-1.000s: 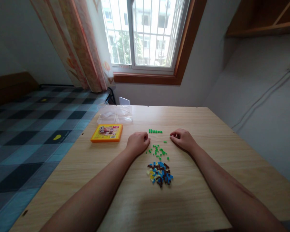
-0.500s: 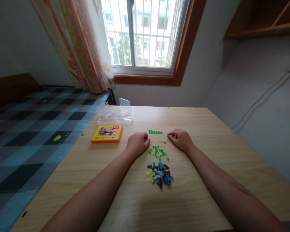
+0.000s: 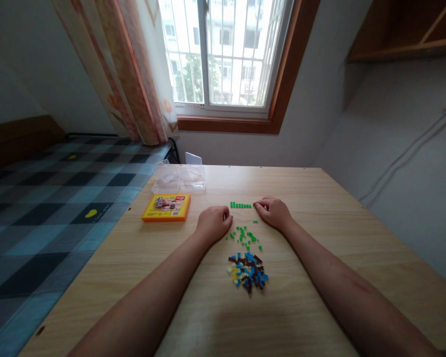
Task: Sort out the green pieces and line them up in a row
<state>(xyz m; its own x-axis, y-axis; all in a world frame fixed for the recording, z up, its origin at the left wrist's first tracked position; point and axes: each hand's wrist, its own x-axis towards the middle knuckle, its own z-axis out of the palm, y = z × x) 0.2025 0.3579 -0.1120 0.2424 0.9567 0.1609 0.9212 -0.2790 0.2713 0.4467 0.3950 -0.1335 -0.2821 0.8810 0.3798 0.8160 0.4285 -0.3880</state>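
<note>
My right hand (image 3: 274, 212) pinches at the right end of a row of green building bricks (image 3: 241, 205). A tiny green brick (image 3: 253, 205) shows at its fingertips. Curled closed, my left hand (image 3: 213, 221) rests on the table left of the bricks; its palm side is hidden, so I cannot make out what it holds, if anything. Between and nearer than the hands lies a scatter of loose green bricks (image 3: 243, 235), with one thin green brick (image 3: 255, 221) apart from it. Closer to me is a pile of blue, brown and yellow bricks (image 3: 248, 270).
A yellow-orange box (image 3: 166, 208) lies left of my left hand. Behind it stand clear plastic containers (image 3: 178, 178). The wooden table (image 3: 305, 317) borders a bed with a checked cover (image 3: 96, 188) on the left; a window (image 3: 230, 59) is beyond.
My right hand has moved slightly left, up to the right end of the green row, with a small green brick at its fingertips. My left hand stays in place. The view has shifted a little.
</note>
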